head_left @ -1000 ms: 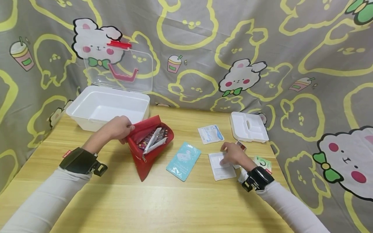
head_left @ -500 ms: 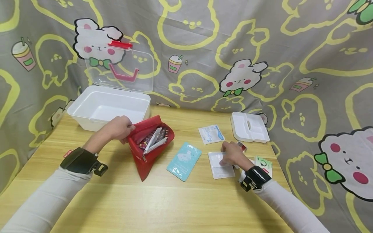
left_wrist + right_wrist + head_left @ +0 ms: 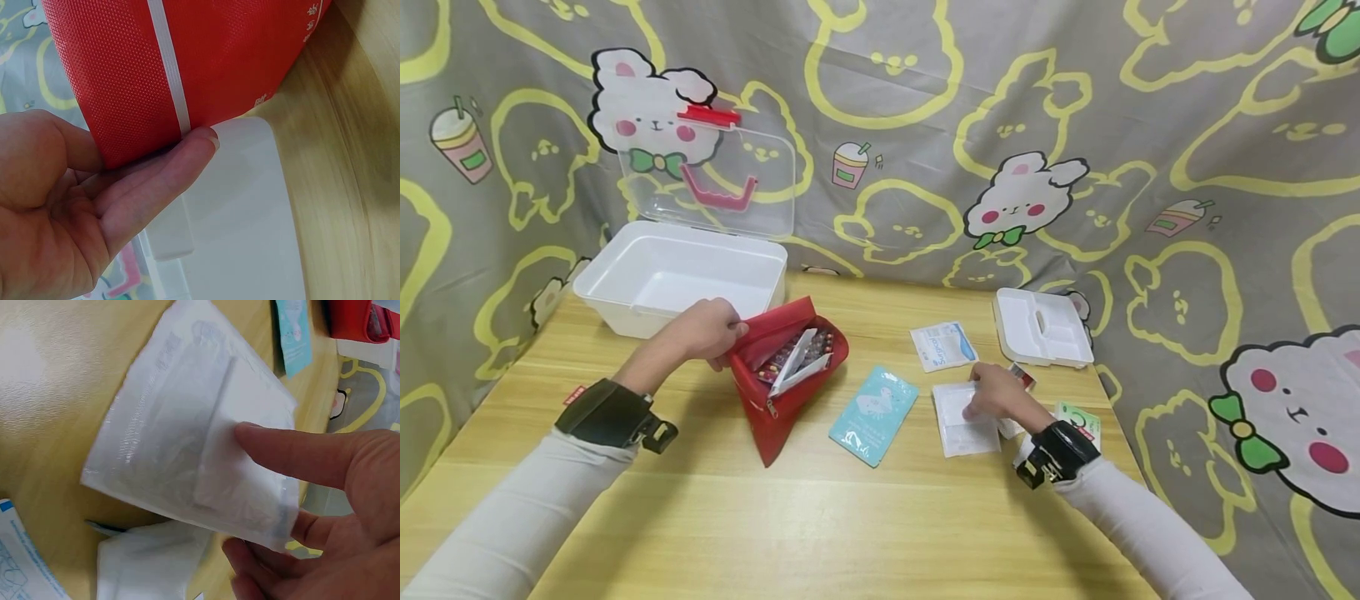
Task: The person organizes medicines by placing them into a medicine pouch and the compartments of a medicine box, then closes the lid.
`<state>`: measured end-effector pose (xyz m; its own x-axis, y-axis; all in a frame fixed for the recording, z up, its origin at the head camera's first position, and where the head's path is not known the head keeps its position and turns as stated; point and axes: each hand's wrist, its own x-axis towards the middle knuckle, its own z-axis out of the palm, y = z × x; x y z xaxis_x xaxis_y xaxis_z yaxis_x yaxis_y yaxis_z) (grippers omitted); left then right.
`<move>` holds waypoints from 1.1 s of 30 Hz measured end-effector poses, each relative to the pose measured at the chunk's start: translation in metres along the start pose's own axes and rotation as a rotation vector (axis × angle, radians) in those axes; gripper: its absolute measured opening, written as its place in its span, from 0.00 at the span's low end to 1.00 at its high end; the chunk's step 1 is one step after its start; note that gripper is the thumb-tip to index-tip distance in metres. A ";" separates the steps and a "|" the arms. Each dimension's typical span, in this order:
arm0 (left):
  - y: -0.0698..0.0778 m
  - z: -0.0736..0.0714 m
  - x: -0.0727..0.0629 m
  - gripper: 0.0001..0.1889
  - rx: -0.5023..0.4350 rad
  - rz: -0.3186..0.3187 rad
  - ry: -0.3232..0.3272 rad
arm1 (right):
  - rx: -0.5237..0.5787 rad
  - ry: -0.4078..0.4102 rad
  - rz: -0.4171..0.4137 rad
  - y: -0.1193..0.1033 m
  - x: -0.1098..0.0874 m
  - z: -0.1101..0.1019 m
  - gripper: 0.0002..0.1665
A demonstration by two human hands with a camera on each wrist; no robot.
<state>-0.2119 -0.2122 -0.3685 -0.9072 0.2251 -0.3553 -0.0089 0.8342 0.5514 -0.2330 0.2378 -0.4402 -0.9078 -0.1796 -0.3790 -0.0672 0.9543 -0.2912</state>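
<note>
My left hand [image 3: 706,329] pinches the rim of a red zip pouch [image 3: 775,433], thumb on one side and fingers on the other in the left wrist view. Blister packs [image 3: 818,343] and white strips [image 3: 793,364] show inside its open mouth. My right hand [image 3: 1006,395] holds a flat white sealed packet [image 3: 156,419] by its edge, thumb above and fingers beneath. A smaller white rectangle shows through or on the packet under the thumb; I cannot tell which. A teal packet [image 3: 874,415] lies between the pouch and the right hand.
A white box [image 3: 617,312] with its clear lid raised stands at the back left. At the right are a Surgical packet [image 3: 943,347], a white compartment tray [image 3: 1043,327] and a green-and-white packet [image 3: 1081,423]. Another white packet [image 3: 144,562] lies below the held one.
The white packet has shifted slightly away from me and to the left with my right hand. My left hand and the red pouch have hardly moved.
</note>
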 end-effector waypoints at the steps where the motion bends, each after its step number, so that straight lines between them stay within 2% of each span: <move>1: 0.000 0.000 0.000 0.17 -0.001 -0.001 -0.001 | 0.023 -0.007 -0.002 -0.001 0.000 -0.001 0.28; 4: 0.001 0.000 -0.001 0.17 -0.005 -0.005 -0.001 | 0.086 -0.029 -0.009 -0.003 -0.001 -0.005 0.27; 17: 0.000 0.000 0.000 0.17 -0.009 -0.013 0.006 | 0.195 -0.029 -0.003 -0.007 0.003 -0.013 0.27; 21: 0.000 -0.001 0.000 0.17 -0.008 -0.017 0.004 | 0.200 0.009 -0.015 -0.007 0.005 -0.018 0.30; 28: -0.002 -0.002 0.000 0.17 -0.018 -0.004 0.001 | 0.266 0.054 -0.041 -0.011 0.009 -0.022 0.09; 33: -0.001 -0.001 -0.001 0.17 -0.018 -0.002 0.004 | 0.287 0.049 -0.066 -0.013 0.010 -0.024 0.16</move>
<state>-0.2113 -0.2139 -0.3682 -0.9087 0.2214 -0.3538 -0.0187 0.8252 0.5645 -0.2516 0.2289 -0.4189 -0.9249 -0.2206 -0.3097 -0.0133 0.8328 -0.5533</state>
